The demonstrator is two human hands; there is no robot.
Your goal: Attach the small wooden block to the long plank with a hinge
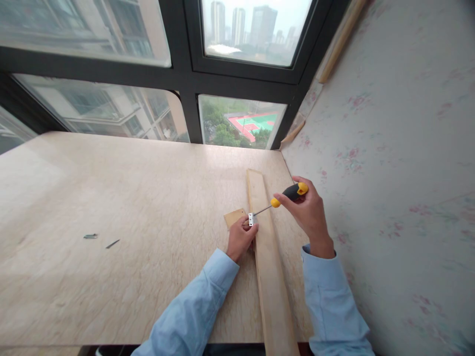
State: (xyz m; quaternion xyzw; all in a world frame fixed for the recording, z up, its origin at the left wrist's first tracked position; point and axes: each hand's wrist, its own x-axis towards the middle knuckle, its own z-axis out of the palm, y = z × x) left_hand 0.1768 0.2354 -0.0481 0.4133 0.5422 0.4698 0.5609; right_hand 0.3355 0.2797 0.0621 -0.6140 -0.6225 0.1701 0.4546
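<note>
A long wooden board (272,282) lies lengthwise on the stone-look sill. On its left edge sits a small silver metal hinge (251,219), pinched between the thumb and fingers of my left hand (241,238). Beside that hand, a small thin wooden piece (233,217) touches or nearly touches the board; how the hinge meets it is hidden by my fingers. My right hand (309,212) grips a yellow and black screwdriver (292,192) by its handle, tilted down to the left. Its shaft reaches the hinge; any screw at the tip is too small to make out.
To the left on the sill (148,291) lie a small greenish metal piece (90,236) and a thin dark pointed piece (113,244). Dark window frames (237,81) stand at the back. The flower-papered wall (401,198) rises close by my right arm.
</note>
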